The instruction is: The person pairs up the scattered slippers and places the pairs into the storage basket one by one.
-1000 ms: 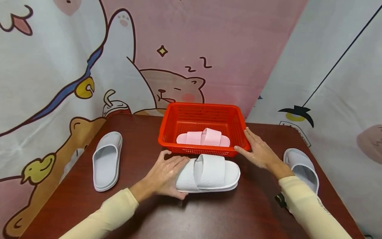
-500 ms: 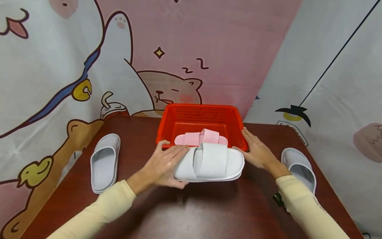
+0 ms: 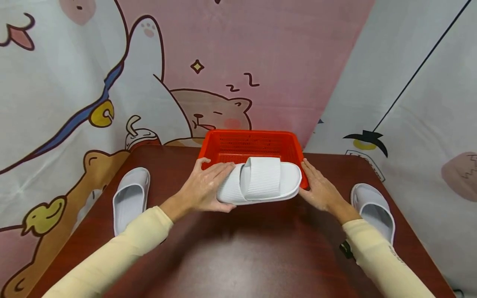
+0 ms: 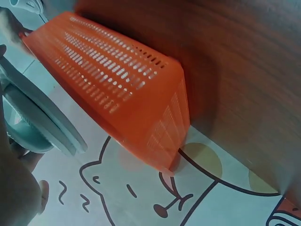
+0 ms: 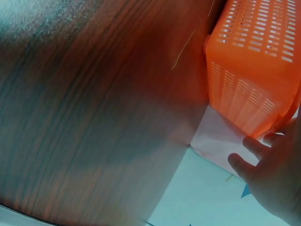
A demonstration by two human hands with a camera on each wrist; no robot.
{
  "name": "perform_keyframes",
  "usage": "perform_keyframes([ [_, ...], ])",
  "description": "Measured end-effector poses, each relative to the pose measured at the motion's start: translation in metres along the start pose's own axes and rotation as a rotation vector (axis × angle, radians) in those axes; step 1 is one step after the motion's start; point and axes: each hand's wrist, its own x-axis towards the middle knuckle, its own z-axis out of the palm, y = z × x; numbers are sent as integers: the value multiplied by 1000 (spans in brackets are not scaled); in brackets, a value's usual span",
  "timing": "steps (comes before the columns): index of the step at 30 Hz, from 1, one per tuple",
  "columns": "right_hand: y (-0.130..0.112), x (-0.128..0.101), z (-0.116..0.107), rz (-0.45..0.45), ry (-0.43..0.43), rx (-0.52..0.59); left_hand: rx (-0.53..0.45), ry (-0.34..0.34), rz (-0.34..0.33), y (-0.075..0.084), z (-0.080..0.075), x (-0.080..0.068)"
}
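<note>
The table (image 3: 238, 256) was dark brown wood, and the red basket (image 3: 257, 142) stood at its far middle, close to the cartoon curtain (image 3: 93, 74). A white slipper (image 3: 261, 182) was in the air over the near rim of the basket, lying sideways and hiding most of the inside. The left hand (image 3: 203, 190) gripped the left end of this slipper, with the fingers curled over its top and the thumb under it. The right hand (image 3: 320, 188) rested with straight fingers against the right wall of the basket and held nothing. One grey slipper (image 3: 130, 198) lay on the table well left of the basket. Another grey slipper (image 3: 374, 209) lay well right of the basket.
</note>
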Motion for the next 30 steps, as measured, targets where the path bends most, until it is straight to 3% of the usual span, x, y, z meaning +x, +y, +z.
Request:
perform_keyframes([
  [14, -3, 2, 2, 42, -3, 7, 52, -111, -80, -26, 11, 21],
  [20, -3, 0, -2, 51, -16, 2, 34, -124, -104, -34, 19, 32],
  [30, -3, 1, 1, 56, 3, 7, 7, -203, -188, -47, 30, 40],
])
